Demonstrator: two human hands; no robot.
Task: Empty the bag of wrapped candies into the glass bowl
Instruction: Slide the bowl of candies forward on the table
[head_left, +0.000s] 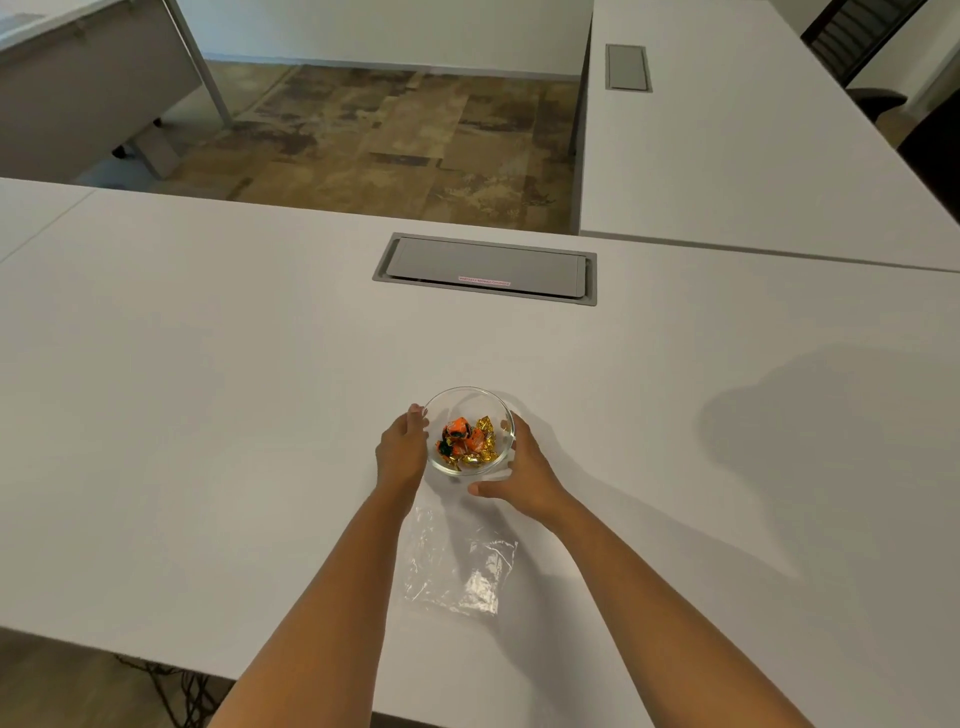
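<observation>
A small clear glass bowl (467, 397) stands on the white table and holds several wrapped candies (465, 440), orange and gold. My left hand (401, 449) cups the bowl's left side. My right hand (522, 474) wraps its right and near side, thumb along the front. A crumpled clear plastic bag (457, 564) lies flat on the table just nearer to me, between my forearms, with no candies visible in it.
A grey cable hatch (485, 267) is set into the white table (208, 389) beyond the bowl. A second white table (727, 130) with its own hatch adjoins at the right. Brown floor and another desk lie past the far edge.
</observation>
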